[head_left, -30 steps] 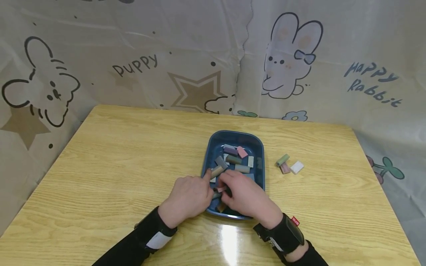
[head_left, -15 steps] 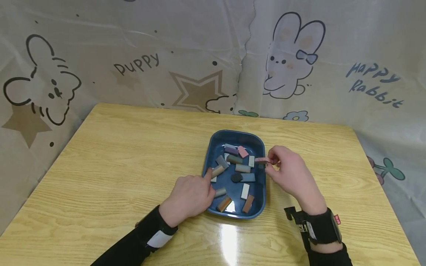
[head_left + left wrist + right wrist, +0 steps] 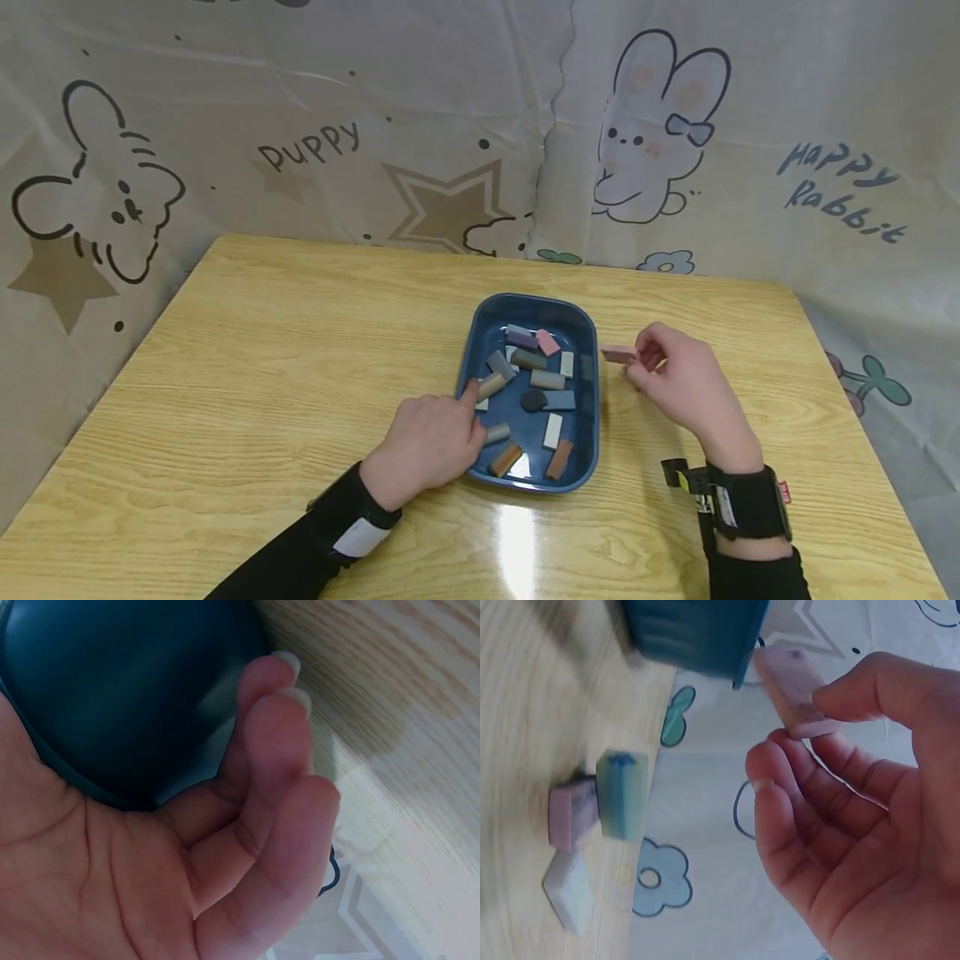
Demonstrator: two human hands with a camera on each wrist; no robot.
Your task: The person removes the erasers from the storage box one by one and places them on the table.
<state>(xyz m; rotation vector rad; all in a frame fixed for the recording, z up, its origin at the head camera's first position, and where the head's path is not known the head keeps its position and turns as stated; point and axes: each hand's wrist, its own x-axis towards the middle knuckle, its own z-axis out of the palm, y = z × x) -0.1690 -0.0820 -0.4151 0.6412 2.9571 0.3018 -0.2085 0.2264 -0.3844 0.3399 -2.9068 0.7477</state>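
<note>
Just right of the blue tray (image 3: 597, 433), my right hand (image 3: 678, 379) pinches a small flat pink block (image 3: 618, 353) between thumb and fingertips. In the right wrist view the block (image 3: 795, 694) is raised over the table, its far end pointing toward the tray. My left hand (image 3: 420, 442) grips the tray's left side, with the index finger lying over the rim. Its other fingers (image 3: 289, 832) curl outside the tray in the left wrist view. Inside the tray lie several small blocks, among them a tan one (image 3: 491, 386) by the left fingertip and a dark round piece (image 3: 533, 401).
A pale green block (image 3: 622, 796), a mauve block (image 3: 571, 814) and a white block (image 3: 568, 892) lie grouped on the wooden table (image 3: 300, 333) right of the tray. My right hand hides them in the head view. A printed cloth (image 3: 450, 125) hangs behind the table.
My right hand has come out of the tray with the pink block and moved right, past the rim. My left hand has stayed in place at the tray.
</note>
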